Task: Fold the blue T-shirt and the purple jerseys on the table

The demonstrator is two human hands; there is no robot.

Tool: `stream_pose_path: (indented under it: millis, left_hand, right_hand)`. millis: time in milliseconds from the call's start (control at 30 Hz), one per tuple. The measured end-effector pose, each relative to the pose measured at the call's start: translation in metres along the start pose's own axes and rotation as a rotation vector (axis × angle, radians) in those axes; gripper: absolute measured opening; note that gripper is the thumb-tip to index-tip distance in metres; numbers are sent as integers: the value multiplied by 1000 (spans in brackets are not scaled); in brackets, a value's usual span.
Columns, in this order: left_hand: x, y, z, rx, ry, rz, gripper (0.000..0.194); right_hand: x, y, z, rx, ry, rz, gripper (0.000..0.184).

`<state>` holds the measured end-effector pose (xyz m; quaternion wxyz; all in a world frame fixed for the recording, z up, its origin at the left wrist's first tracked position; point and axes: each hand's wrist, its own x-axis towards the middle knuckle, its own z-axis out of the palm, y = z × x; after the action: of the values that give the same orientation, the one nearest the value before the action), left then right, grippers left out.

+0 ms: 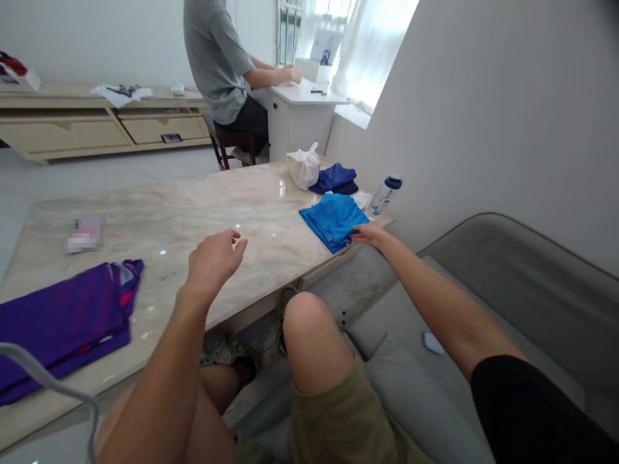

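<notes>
My right hand [370, 233] rests its fingertips on the near corner of a folded bright blue garment [333, 220], and it does not visibly grip the cloth. My left hand [215, 261] hangs just over the marble table [193, 212], fingers loosely curled and holding nothing. Far to its left lies a folded purple garment with red and white marks [68, 328]. Behind the blue garment are dark navy clothes [333, 179], a white plastic bag [304, 166] and a clear water bottle with a dark blue cap [384, 196].
A blurred small item [86, 234] lies on the table. A grey sofa [411, 335] and wall flank the table's right side. My knees sit below its near edge. Beyond, a seated person [217, 61] works at a white desk [302, 119]. A white cable [43, 370] crosses the lower left.
</notes>
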<state>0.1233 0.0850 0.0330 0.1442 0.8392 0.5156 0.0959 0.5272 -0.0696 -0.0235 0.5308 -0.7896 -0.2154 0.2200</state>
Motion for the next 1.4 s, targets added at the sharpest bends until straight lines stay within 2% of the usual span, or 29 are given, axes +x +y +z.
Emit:
stream_pose_path:
  millis: [100,133,200,233,300,400,467,567,667,833,933,1033,1133,1200,1267,1333,1400]
  left_hand:
    - [-21,-14,-1,51,-30,-20,43]
    - [-34,-20,-2,68,-44,-39,42]
    - [-72,-33,-6,106,-80,-93,39]
    - [-95,-38,-8,126,-101,-118,37]
    - [-143,-43,-11,154,-132,-163,37]
    - [-201,-38,-10,118,-88,-180,48]
    - [-224,-34,-5,53,8,-172,48]
    - [-242,-33,5,-55,160,-183,40]
    - [-249,-37,12,-112,238,-190,41]
    - [-253,-51,14,-156,295,-196,39]
    - [-255,-62,15,-170,315,-216,38]
    - [-256,-66,19,-188,332,-207,38]
    - [-255,-61,23,-182,341,-192,37]
    - [-253,-54,25,-173,342,-181,36]
    - [-252,-49,26,-173,339,-172,36]
    - [-252,-47,25,-183,328,-176,37]
    - [-252,-50,23,-197,306,-203,37]
  right_hand:
    - [-21,4,-13,-90,30,135,36]
    - [-31,1,-14,-111,44,125,39]
    - [-62,-6,-5,-157,18,-4,40]
    - [-83,-9,5,-180,-40,-108,36]
    - [-134,-13,31,-220,-235,-337,30]
    - [-213,-17,74,-279,-517,-505,40]
    - [-255,-21,97,-448,-603,-567,43]
    - [-291,-30,114,-843,-583,-720,39]
    - [-299,-35,113,-1036,-526,-765,37]
    - [-299,-35,93,-1085,-449,-762,40]
    - [-307,-44,78,-1103,-410,-780,40]
    - [-316,-72,64,-1130,-402,-774,41]
    - [-320,-114,60,-1055,-463,-762,41]
    - [-316,-142,71,-909,-567,-786,38]
    - [-306,-163,94,-785,-692,-809,35]
    - [-291,-172,126,-747,-792,-813,34]
    - [-274,-170,160,-788,-843,-803,35]
